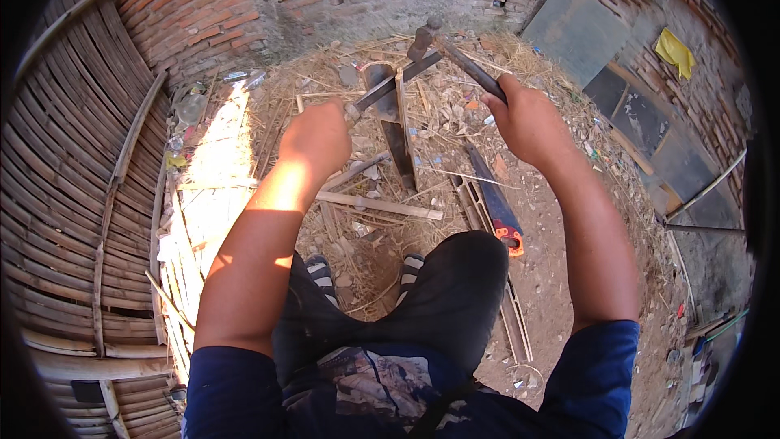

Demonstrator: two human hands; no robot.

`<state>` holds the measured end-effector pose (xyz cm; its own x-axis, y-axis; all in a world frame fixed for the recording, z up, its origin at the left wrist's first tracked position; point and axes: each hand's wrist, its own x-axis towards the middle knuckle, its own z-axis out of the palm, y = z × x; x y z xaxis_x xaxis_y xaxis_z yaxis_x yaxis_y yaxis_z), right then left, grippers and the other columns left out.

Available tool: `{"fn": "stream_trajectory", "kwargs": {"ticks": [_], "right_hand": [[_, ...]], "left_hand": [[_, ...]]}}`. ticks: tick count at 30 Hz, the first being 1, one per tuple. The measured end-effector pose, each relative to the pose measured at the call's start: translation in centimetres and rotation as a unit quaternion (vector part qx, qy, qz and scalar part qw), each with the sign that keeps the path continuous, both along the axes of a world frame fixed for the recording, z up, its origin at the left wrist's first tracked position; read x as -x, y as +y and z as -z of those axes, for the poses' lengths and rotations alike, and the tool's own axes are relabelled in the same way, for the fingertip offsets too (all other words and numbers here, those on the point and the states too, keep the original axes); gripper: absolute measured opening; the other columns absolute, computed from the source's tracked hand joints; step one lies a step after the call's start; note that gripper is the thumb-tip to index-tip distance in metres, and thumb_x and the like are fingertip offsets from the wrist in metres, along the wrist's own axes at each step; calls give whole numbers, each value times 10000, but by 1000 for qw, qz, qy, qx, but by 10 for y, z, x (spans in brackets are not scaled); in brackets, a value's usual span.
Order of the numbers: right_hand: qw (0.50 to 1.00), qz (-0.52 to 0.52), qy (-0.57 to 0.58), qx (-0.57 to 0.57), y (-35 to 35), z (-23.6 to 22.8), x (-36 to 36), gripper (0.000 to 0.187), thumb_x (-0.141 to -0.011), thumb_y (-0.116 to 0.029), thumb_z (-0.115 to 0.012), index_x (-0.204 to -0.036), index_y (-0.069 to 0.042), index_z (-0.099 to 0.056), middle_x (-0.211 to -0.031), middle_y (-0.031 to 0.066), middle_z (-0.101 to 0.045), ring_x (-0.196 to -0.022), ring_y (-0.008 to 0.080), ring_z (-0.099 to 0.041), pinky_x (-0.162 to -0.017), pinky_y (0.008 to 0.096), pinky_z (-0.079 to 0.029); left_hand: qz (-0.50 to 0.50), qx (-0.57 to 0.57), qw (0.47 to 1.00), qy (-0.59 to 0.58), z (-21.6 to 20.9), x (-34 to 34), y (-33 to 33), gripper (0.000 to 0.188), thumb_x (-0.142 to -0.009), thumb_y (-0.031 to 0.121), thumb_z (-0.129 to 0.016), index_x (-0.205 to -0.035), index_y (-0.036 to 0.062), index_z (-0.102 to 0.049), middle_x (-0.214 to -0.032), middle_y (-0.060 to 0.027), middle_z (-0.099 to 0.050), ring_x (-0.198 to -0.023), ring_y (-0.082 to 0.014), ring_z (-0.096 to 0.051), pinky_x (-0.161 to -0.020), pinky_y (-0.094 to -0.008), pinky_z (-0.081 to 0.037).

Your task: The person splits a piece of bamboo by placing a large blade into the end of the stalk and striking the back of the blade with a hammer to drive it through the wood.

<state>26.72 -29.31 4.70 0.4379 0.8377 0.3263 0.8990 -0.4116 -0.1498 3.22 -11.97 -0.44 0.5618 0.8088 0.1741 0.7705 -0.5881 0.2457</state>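
Clamping the left hand (pixel 317 140) on the handle of the blade (pixel 421 67), upper centre of the frame; clamping the right hand (pixel 530 118) on the hammer (pixel 475 71), upper right of centre, holding its head by the blade's far end, with contact unclear. Resting the blade across the bamboo piece (pixel 396 146), upper centre. Probably splitting it; best keeping the edge along the grain, striking squarely on the spine close to the bamboo, and steering the swing away from the left hand. Leaving the saw (pixel 495 203) right of centre.
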Motion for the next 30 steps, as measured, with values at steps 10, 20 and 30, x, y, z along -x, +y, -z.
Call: {"fn": "stream_trajectory", "kwargs": {"ticks": [10, 20, 30], "right_hand": [[995, 34, -20, -87, 7, 3, 3, 334, -1059, -365, -511, -1103, -34, -521, -816, 251, -685, -829, 477, -677, -705, 548, -520], [973, 12, 50, -224, 7, -37, 2, 317, -1059, -343, -509, -1065, -26, -520, -865, 273, -687, -848, 467, -685, -729, 573, -504], [984, -46, 41, -165, 5, -12, -7, 327, -1060, -350, -528, -1035, -25, -505, -801, 239, -681, -743, 455, -671, -641, 539, -510]], "left_hand": [[-4, 11, 1000, 5, -8, -2, -10, 260, -853, 54, -623, -1105, -8, -630, -1039, -268, -714, -1023, -440, -693, -896, -508, -555], [-2, 16, 1000, -1, 2, 4, 0, 280, -852, 72, -645, -1120, -4, -618, -1042, -262, -713, -1018, -444, -691, -879, -512, -556], [-1, 9, 1000, 12, 14, 1, 4, 310, -831, 107, -694, -1092, -31, -598, -986, -283, -706, -983, -455, -685, -886, -525, -546]]}}
